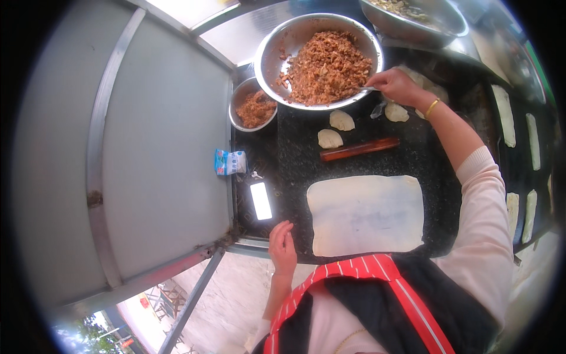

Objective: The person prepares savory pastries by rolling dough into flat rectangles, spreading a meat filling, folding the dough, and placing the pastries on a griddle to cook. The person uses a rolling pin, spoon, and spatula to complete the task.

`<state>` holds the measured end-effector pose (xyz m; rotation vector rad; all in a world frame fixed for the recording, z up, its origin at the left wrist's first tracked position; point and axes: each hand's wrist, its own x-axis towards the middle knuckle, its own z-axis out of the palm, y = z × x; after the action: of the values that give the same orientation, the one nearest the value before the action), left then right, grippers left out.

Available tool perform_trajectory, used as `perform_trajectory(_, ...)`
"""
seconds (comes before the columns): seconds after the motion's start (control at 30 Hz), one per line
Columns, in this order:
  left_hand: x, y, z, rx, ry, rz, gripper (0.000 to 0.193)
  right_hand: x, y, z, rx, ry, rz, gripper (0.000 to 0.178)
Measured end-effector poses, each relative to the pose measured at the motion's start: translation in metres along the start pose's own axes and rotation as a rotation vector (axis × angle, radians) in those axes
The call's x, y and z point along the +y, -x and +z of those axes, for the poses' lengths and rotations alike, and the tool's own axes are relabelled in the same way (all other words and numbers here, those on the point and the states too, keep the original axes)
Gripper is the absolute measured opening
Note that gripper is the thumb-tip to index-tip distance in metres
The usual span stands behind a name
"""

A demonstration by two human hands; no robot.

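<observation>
One thin, smooth dough sheet (pixel 365 215), pale, roughly rectangular, lies near the front; beyond it are a glossy brown rod (pixel 359 149), rounded dough lumps (pixel 330 139) and a steel bowl (pixel 272 62) of crumbly reddish filling (pixel 330 68). The desk (pixel 295 150) is black and speckled, a grey panel (pixel 171 118) walling its left. Fingers of the left hand (pixel 283 251), loosely bent and half open, are just left of the sheet; those of the right hand (pixel 400 86) grip a metal handle (pixel 369 88) at the bowl's right rim, beside the filling.
</observation>
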<state>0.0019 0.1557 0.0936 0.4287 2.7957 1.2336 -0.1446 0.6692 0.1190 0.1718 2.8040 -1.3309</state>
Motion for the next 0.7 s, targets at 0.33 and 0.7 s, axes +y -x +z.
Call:
perform_trajectory(0.33, 0.001, 0.008, 0.001, 0.010, 0.000, -0.008, 0.020, 0.001, -0.017, 0.002, -0.165, -0.269, 0.139, 0.017)
perform_trajectory(0.7, -0.004, 0.002, 0.011, -0.041, 0.040, 0.098, 0.021, -0.063, 0.191, 0.037, 0.388, 0.088, -0.282, 0.028)
